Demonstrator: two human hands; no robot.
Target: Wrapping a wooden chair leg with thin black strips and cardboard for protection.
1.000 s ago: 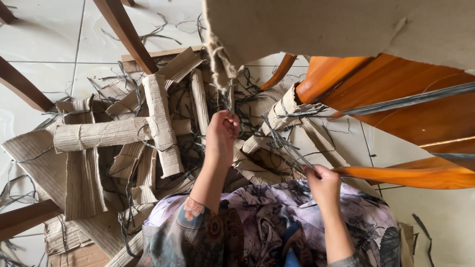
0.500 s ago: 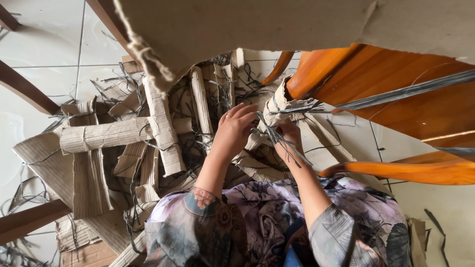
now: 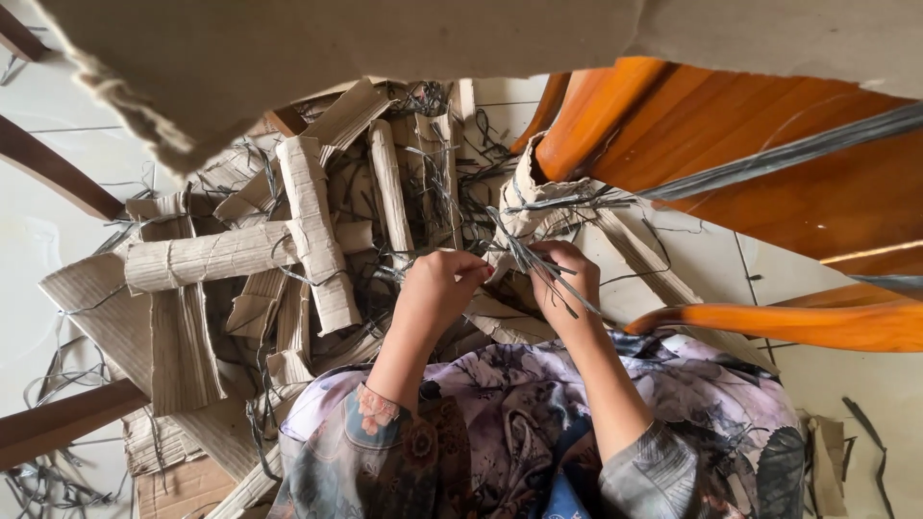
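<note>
The left hand (image 3: 437,288) and right hand (image 3: 565,284) meet just below the centre of the view, both pinching a bundle of grey strips (image 3: 538,264) that fans out toward 1 o'clock of the right hand. The left fingertips press together at the bundle's lower end; the right fingers curl round its stems. At 9 o'clock of the hands lies a heap of rolled corrugated cardboard (image 3: 308,231) on the tiled floor (image 3: 58,221). An orange wooden chair (image 3: 769,192) stands at 2 o'clock.
</note>
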